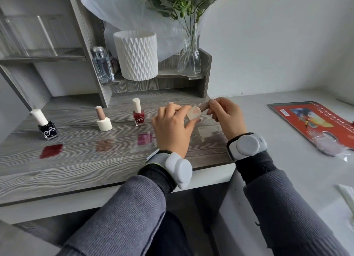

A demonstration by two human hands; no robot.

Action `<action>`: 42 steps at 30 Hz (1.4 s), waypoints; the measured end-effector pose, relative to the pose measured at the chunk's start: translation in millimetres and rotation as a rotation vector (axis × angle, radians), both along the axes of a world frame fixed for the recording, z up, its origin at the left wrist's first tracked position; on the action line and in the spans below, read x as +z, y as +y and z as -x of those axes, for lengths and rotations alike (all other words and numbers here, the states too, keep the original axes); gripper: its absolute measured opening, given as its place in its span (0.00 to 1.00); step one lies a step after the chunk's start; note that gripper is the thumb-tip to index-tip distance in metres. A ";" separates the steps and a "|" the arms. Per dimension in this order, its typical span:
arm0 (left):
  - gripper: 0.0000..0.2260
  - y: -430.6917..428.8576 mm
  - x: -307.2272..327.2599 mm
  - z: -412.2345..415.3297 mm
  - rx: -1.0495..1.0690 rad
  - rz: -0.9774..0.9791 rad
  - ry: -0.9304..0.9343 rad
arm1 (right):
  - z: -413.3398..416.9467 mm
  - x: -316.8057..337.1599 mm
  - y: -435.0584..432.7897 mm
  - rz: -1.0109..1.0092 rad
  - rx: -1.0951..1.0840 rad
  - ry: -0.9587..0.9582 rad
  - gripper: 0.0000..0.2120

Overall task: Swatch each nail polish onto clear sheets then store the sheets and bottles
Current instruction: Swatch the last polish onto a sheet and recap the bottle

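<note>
Left hand (172, 127) fingers curled round pale polish bottle (193, 112), above table (76, 169) near right edge. Right hand (226, 117) fingers pinch tan cap (204, 107), apparently at bottle neck; joint blurred.

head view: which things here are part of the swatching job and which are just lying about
In the job: left hand holding a pale bottle; right hand pinching its cap; black bottle, beige bottle, red bottle; dark red swatch, beige swatch, pink swatch; clear sheet by the hands.
Lying about: perfume bottle, white ribbed pot, glass vase, red paper pad.
</note>
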State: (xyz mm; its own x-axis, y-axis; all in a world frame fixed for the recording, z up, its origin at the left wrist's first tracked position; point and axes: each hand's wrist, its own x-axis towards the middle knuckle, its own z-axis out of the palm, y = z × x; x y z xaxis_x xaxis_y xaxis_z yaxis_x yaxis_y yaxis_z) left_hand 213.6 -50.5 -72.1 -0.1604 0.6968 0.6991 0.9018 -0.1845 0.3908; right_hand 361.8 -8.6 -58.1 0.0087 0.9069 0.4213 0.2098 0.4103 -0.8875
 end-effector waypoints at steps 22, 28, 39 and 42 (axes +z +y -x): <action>0.14 -4.9 1.9 -4.4 -0.035 0.108 0.013 | 1.2 5.0 -8.6 -0.064 0.105 0.037 0.13; 0.15 -7.0 3.9 -5.6 -0.040 0.115 -0.001 | 4.8 0.2 -3.7 -0.021 -0.005 -0.061 0.14; 0.16 -6.2 3.0 -5.3 -0.023 0.113 0.000 | 2.5 1.7 -6.6 -0.061 0.017 -0.099 0.04; 0.15 -5.5 2.0 -4.2 -0.007 0.119 0.001 | 2.4 1.8 -6.6 -0.036 0.044 -0.089 0.10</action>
